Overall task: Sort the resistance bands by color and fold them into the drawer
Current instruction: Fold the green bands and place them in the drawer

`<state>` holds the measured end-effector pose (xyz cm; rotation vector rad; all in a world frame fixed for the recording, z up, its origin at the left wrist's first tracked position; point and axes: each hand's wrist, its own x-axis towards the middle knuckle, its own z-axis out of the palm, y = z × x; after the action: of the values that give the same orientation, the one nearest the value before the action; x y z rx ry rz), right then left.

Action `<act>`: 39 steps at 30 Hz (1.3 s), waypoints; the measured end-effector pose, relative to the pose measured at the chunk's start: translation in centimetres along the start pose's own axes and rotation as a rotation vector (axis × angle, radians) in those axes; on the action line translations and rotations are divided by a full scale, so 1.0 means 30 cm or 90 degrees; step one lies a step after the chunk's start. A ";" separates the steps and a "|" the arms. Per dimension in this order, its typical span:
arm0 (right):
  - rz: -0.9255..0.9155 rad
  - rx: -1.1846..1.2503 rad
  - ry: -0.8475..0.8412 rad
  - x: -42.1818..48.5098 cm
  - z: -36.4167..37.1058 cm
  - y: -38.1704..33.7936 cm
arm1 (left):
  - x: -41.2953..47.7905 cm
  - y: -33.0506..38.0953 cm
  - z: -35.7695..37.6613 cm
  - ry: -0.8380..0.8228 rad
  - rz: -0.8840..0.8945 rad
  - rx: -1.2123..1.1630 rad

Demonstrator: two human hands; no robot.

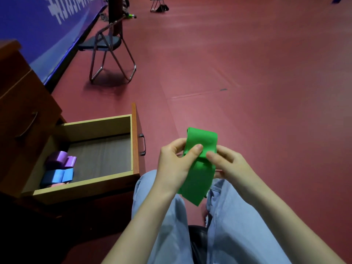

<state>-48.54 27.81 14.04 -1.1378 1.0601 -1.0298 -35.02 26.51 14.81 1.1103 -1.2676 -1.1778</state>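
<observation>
Upper left of frame: blue banner (pixel 38 20) with large white characters, cut off at the top edge, not readable.

Lower centre: green resistance band (pixel 200 168) held above lap in blue jeans (pixel 238 225), top part folded over, loose tail hanging down between the knees. Left hand (pixel 175 164) pinching the band's left side, thumb pressed on the front, fingers curled behind. Right hand (pixel 228 164) pinching the right edge, thumb on front. Hands close together, band between them.

Left of centre: wooden drawer (pixel 133 145) pulled open from brown cabinet (pixel 22 103), metal handle (pixel 142 144) on its front. Inside, at lower-left end: folded purple band (pixel 60 159), with folded blue band (pixel 57 177) just below, touching it. Sliver of pink (pixel 57 184) under the blue, item unclear.

Upper left-centre: folding chair (pixel 108 44) on red floor (pixel 247 73). Second chair (pixel 156 4) at top edge, blurred.
</observation>
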 end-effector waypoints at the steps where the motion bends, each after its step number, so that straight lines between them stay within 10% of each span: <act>1: -0.024 -0.008 0.016 -0.001 0.006 0.002 | -0.001 -0.001 -0.003 -0.001 0.005 0.006; 23: -0.239 -0.152 0.141 -0.004 -0.002 -0.010 | -0.019 -0.007 -0.011 -0.193 -0.325 -0.115; 39: -0.040 0.130 0.105 -0.016 0.094 0.034 | -0.023 -0.015 0.040 -0.050 -0.120 -0.079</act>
<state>-45.78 28.90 13.39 -0.9388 1.0266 -1.2682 -36.20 27.20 14.32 1.1196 -1.1498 -1.4342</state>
